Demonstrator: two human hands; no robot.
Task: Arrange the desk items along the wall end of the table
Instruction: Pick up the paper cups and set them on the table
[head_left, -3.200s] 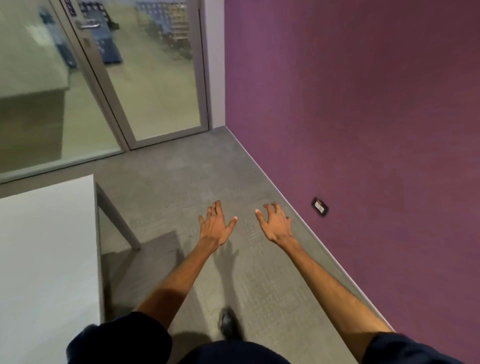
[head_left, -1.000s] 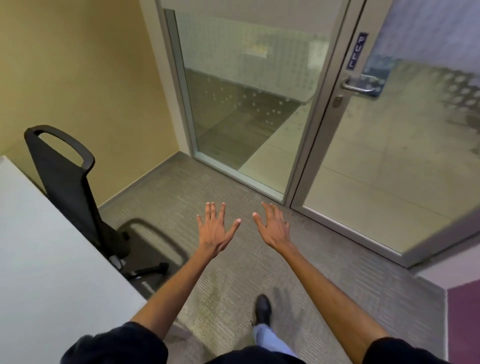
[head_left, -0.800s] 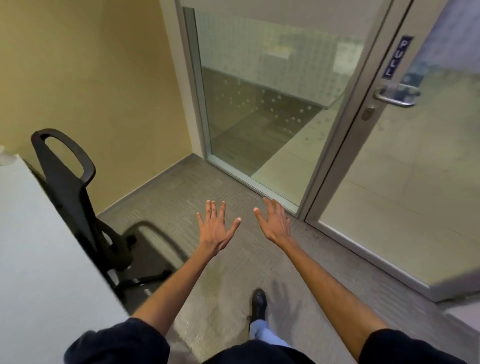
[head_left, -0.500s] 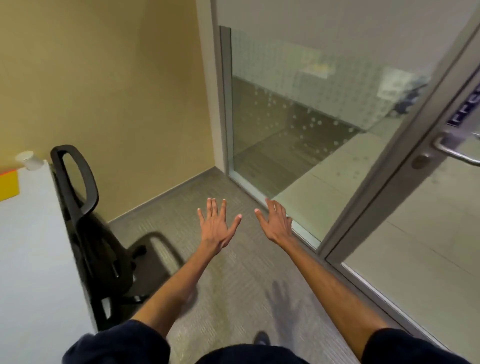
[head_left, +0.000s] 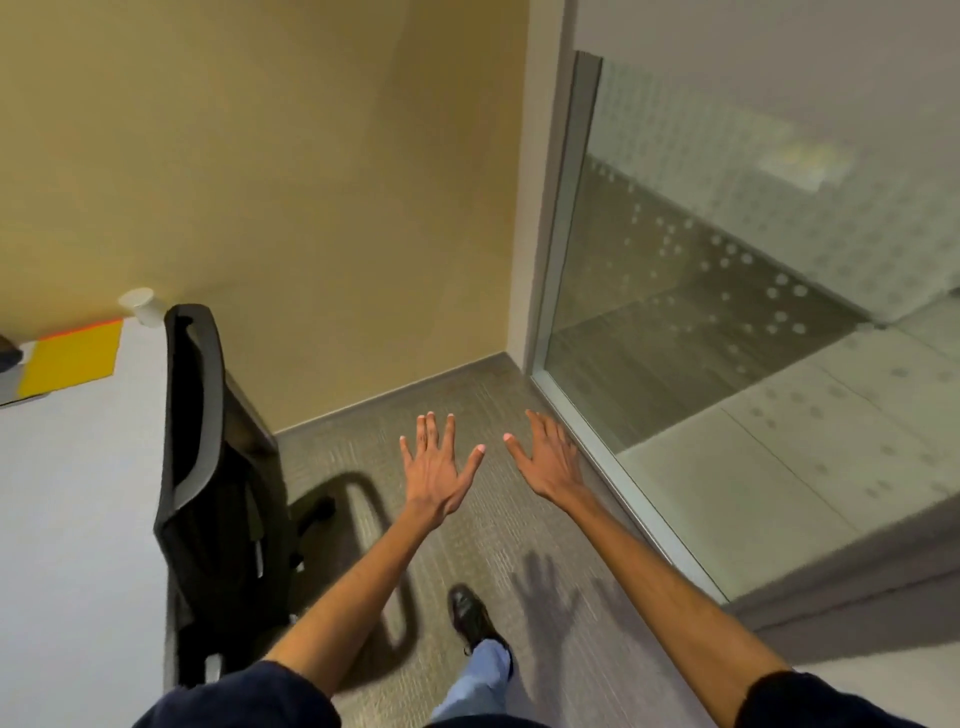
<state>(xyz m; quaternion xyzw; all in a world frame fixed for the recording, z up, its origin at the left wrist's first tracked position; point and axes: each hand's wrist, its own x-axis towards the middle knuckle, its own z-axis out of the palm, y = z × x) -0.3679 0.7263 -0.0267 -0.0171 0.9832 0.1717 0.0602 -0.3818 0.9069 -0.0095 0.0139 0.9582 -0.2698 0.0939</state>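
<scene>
The left grip (head_left: 439, 467) and right grip (head_left: 550, 460) hover with fingers spread, holding nothing. The yellow sheet (head_left: 72, 358) and white cup (head_left: 139, 305) lie on the desk (head_left: 78, 519), well apart to the left.

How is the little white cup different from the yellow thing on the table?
The white cup is round and stands up; the yellow sheet is flat and rectangular, lying down. The cup is small; the sheet covers more table. Both sit on the white table at its end by the yellow wall.
</scene>
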